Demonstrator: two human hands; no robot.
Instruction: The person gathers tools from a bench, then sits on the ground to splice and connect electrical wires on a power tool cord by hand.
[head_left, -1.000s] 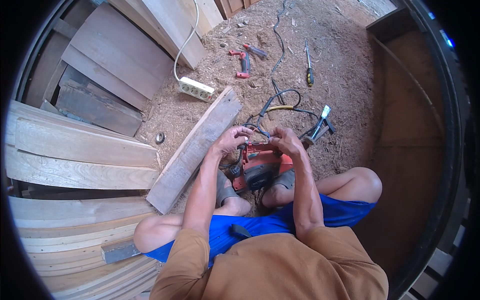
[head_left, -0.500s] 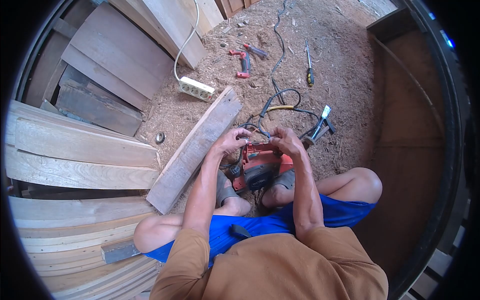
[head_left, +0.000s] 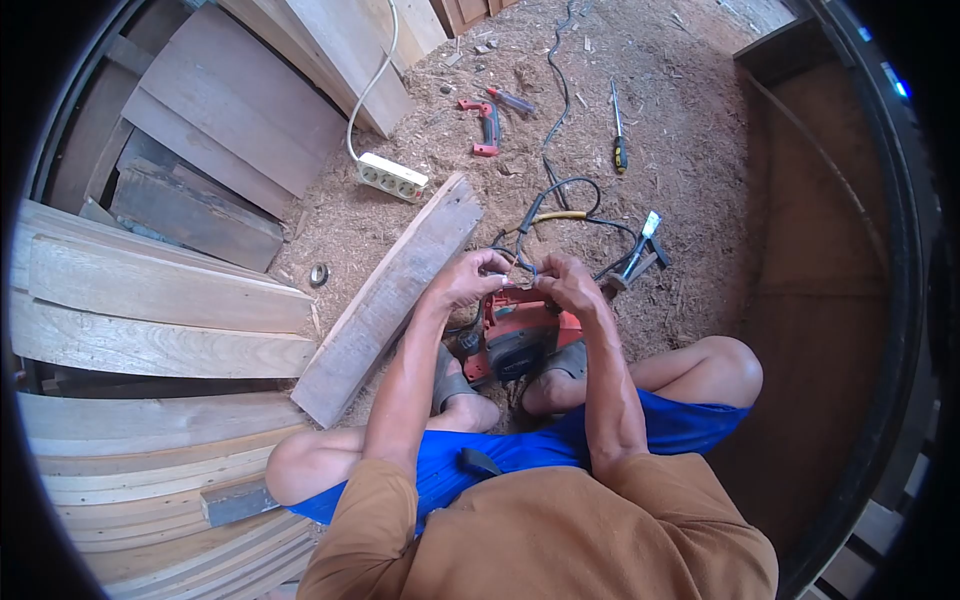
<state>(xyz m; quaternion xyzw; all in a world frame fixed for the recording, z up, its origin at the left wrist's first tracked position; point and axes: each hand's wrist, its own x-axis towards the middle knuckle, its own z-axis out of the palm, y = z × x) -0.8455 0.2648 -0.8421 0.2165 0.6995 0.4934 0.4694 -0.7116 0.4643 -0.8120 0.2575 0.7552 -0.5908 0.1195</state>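
A red and black power tool (head_left: 520, 345), its top handle opened up, stands on the floor between my feet. Above it, my left hand (head_left: 468, 280) is closed in a pinch at a thin wire near the handle. Facing it, my right hand (head_left: 570, 284) also pinches a thin wire; the fingertips of both hands nearly meet. The wire ends are too small to make out clearly. Just beyond the hands lies a looped black power cord (head_left: 530, 215) with a yellow section (head_left: 560, 215).
A thick wooden plank (head_left: 395, 300) lies to the left, near a white power strip (head_left: 392, 177) and a tape roll (head_left: 319, 274). Ahead are a red-black handle cover (head_left: 488, 128), screwdrivers (head_left: 620, 150) and a hammer-like tool (head_left: 635, 262). Stacked boards (head_left: 170, 290) line the left side.
Both hands have shifted slightly, the left one a little to the right, bringing the fingertips closer together above the power tool. The tool has tilted or moved very slightly left.
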